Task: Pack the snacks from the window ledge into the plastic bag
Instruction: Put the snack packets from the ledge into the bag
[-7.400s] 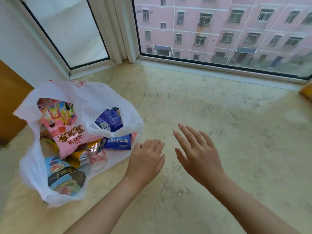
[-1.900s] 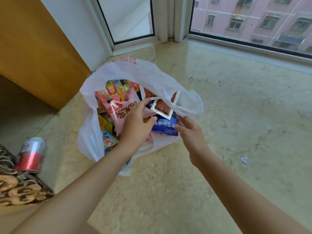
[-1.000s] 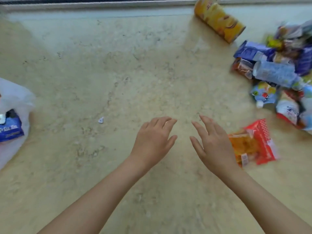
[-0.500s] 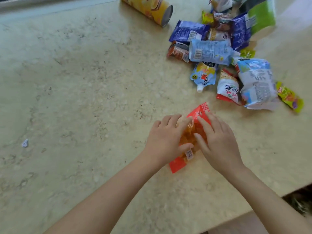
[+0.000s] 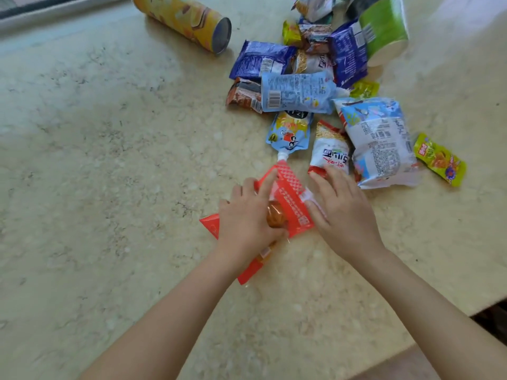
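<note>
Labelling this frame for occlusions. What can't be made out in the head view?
- Red snack packet: the middle and lower part are hidden under the left hand; the right edge is under the fingers of the right hand.
- Green tub and yellow chip can: the far ends are cut off by the top edge.
- Small wrappers behind the blue packets: overlapped, print too small to read.
- Plastic bag: out of frame.
</note>
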Available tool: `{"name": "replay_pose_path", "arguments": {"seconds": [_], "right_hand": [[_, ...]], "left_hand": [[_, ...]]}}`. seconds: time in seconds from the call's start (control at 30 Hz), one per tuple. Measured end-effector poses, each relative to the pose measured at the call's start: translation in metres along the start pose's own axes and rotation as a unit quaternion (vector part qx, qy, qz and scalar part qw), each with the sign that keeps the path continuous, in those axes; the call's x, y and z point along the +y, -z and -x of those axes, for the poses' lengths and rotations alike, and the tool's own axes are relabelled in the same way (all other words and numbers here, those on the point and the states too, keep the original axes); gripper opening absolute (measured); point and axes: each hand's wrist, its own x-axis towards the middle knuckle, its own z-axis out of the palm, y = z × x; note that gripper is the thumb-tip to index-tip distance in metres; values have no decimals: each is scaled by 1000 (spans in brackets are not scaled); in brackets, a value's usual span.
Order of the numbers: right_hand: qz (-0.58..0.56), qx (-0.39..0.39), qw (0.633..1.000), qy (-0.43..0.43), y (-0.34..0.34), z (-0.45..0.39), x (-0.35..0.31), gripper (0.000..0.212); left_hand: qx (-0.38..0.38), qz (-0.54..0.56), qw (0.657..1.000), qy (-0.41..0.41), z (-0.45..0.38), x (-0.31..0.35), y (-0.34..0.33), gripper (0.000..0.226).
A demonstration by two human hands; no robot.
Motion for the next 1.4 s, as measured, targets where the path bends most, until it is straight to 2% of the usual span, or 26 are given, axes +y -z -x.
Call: {"name": "replay_pose_path", "arguments": {"seconds": [0.1,0.2,0.33,0.43,0.63,0.67,0.83,0.9,1.0,1.1,1.23,1.33,1.4], "right_hand": [[3,4,1000,19,-4,-30,-2,46],[19,-16,998,62,-12,-69,-10,52],[83,-116,989,48,-12,-118,-17,71],[99,-154,981,64,-13,-129,-19,68],[136,-139,978,81,-16,-118,-30,60],[133,-116,980,92,-17,-114,-34,60],[-32,-82,989,122,4,-127,-19,55],[-5,-87,980,178,10,-143,1,62],[147,-156,948,234,5,-162,11,77],[253,-161,916,266,2,-178,5,85],[252,-131,905,318,6,-190,4,75],[191,-75,904,376,10,-183,2,62],[128,-42,914,382,7,-169,-3,61]], "left_hand": [[24,21,997,70,-17,-19,14,119],[48,22,991,124,-26,-40,23,119],[54,27,987,150,-27,-53,27,117],[67,35,983,166,-27,-59,28,116],[92,54,971,212,-24,-74,33,114],[95,54,970,218,-23,-76,33,114],[95,54,967,231,-20,-85,36,114],[95,57,967,231,-20,-85,36,114],[98,57,966,231,-20,-84,36,114],[99,60,966,233,-20,-85,34,114],[99,68,966,231,-20,-85,34,114],[101,75,963,240,-17,-85,34,113],[112,87,958,251,-12,-87,34,112]]}}
